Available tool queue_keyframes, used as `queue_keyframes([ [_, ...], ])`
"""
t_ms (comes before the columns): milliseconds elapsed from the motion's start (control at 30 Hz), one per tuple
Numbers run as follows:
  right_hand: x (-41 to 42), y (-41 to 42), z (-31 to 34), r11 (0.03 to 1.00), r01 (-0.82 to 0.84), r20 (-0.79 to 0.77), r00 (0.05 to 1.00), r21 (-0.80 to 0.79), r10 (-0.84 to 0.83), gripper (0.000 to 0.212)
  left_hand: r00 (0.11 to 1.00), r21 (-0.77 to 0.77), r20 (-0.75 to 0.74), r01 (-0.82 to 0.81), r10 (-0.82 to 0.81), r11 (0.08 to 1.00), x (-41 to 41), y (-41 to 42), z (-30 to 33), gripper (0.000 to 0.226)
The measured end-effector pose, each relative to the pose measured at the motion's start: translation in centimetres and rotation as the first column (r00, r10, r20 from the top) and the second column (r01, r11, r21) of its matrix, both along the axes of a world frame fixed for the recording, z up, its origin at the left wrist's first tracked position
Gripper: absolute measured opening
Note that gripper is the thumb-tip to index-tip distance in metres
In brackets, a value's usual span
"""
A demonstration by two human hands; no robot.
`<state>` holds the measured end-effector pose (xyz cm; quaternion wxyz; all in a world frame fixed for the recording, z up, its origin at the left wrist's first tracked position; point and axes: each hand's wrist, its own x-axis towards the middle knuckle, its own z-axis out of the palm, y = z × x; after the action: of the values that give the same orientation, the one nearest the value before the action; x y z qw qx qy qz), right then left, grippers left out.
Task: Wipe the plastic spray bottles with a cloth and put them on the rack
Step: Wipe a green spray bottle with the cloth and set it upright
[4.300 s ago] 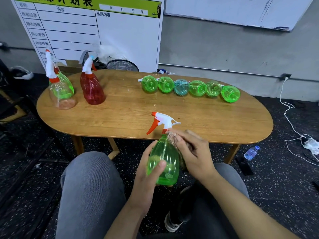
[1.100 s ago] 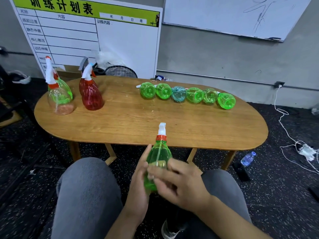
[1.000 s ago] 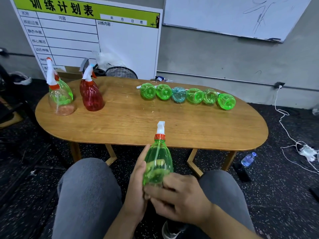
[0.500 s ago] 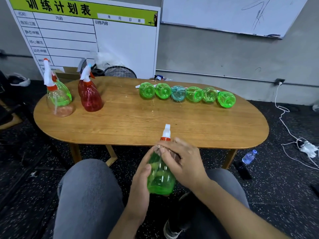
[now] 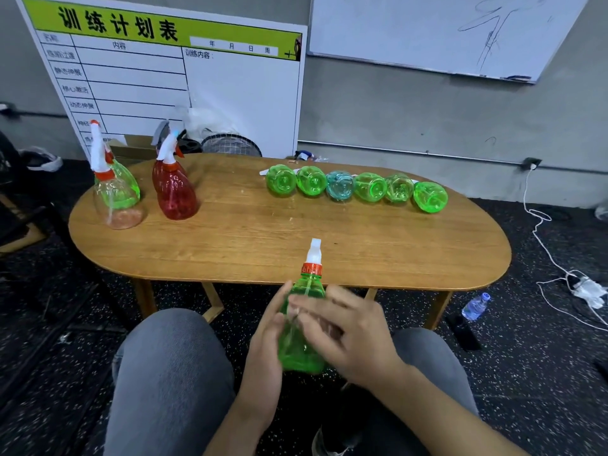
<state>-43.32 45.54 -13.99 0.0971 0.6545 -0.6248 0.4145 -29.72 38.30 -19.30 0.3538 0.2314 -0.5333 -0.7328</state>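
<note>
My right hand [image 5: 348, 337] lies across the front of the translucent green plastic spray bottle [image 5: 301, 327], fingers [image 5: 309, 319] stretched fairly straight over its shoulder and blurred; I cannot tell whether a cloth sits under them. My left hand [image 5: 266, 343] cups the bottle's left side, fingers curled round the body, thumb up near the neck. The bottle stands upright between both hands, above my knees, just short of the near edge of the oval wooden table [image 5: 250, 238]; its red collar and white nozzle poke up clear of the fingers.

Count on the table. Far right: six bottles lying in a row [image 5: 357, 187], bases toward me, each touching the next; five green, one teal, third from the left. Far left: upright bottles, a red one [image 5: 176, 192] with a second red one partly hidden behind it, then a clear peach-tinted one [image 5: 116, 205] with a green one close behind it.
</note>
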Motion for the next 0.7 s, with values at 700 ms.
queue_keyframes([
  [700,1.5,2.5,-2.9,0.980,-0.200,-0.193,0.961,-0.003,0.196,0.020,1.000,0.056,0.011,-0.025,0.024,0.998,0.6,0.0,0.8,0.078],
])
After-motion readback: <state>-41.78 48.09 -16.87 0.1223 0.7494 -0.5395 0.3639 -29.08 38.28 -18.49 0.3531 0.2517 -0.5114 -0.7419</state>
